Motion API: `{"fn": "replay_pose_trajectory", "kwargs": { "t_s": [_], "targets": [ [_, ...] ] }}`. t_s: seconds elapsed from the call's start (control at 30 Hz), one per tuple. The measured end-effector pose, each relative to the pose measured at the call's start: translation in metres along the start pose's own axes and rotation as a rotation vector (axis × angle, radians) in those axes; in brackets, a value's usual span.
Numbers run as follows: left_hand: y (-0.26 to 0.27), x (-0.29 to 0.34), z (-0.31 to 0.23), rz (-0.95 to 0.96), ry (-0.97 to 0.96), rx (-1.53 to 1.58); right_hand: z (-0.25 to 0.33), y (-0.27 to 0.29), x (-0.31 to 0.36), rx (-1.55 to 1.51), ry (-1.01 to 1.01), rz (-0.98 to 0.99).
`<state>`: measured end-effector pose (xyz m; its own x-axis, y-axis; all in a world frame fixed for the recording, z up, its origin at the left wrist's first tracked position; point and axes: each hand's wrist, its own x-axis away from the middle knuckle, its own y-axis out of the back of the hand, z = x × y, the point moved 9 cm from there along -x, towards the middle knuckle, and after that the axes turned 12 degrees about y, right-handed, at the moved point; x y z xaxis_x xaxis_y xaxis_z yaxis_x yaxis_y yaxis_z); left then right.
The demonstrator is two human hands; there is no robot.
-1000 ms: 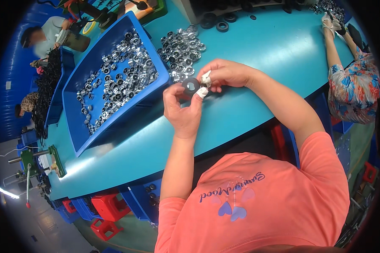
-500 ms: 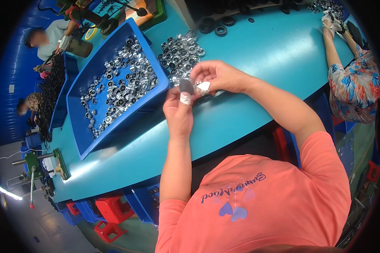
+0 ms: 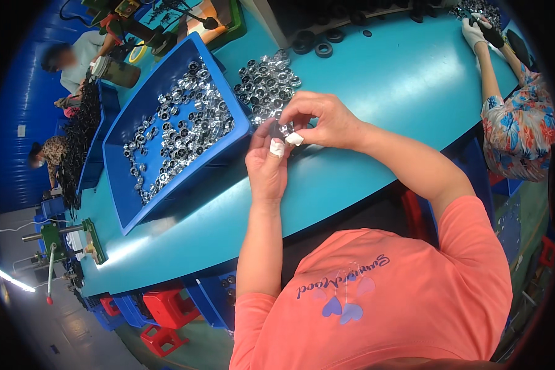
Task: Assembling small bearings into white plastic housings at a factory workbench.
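In front of my chest, both hands meet over the table beside the blue bin (image 3: 166, 214). My left hand (image 3: 267, 169) is closed, its taped thumb pressing a small shiny chrome wheel rim (image 3: 285, 129) with a dark, tyre-like piece around part of it. From the other side, the pinched fingers and taped thumb of my right hand (image 3: 333, 123) grip the same rim. The fingers cover much of it, so how far rim and dark piece fit together cannot be seen. Just beyond my hands lies a pile of chrome rims (image 3: 266, 80).
The bin holds many similar rims. Black rubber tyres (image 3: 324, 50) lie at the table's far edge. A green hand press (image 3: 92, 240) stands at the left end. Red stools (image 3: 169, 307) are under the table. A gloved co-worker (image 3: 515, 129) works at right; others are at far left.
The dark piece has turned between my fingers, and the chrome rim now shows at it. My right fingers have curled closer over it. The co-worker's gloved hands at right have shifted.
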<state>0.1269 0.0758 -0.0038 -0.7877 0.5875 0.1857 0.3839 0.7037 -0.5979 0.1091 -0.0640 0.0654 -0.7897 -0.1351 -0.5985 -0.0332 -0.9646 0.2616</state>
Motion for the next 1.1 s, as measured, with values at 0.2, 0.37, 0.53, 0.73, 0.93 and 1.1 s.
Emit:
{"fn": "replay_pose_trajectory", "kwargs": {
  "t_s": [0.2,0.37,0.53,0.73,0.93,1.1],
  "targets": [
    [-0.006,0.002,-0.001,0.005,-0.022,-0.03,0.01,-0.001,0.001,0.098,0.072,-0.028],
    [-0.003,0.0,0.003,-0.082,-0.033,-0.208,0.006,-0.014,0.006,0.103,0.034,0.032],
    [-0.002,0.0,0.001,-0.058,-0.073,-0.181,-0.014,-0.002,0.008,-0.144,-0.192,-0.084],
    [0.007,0.006,-0.002,-0.084,-0.177,-0.257,-0.033,-0.026,0.015,-0.247,-0.346,0.09],
    [-0.002,0.014,-0.007,-0.166,-0.237,-0.419,-0.039,-0.02,0.025,-0.253,-0.34,0.019],
    [-0.001,0.019,-0.012,-0.252,-0.307,-0.515,-0.004,-0.019,0.014,0.003,-0.119,0.057]
  ]
}}
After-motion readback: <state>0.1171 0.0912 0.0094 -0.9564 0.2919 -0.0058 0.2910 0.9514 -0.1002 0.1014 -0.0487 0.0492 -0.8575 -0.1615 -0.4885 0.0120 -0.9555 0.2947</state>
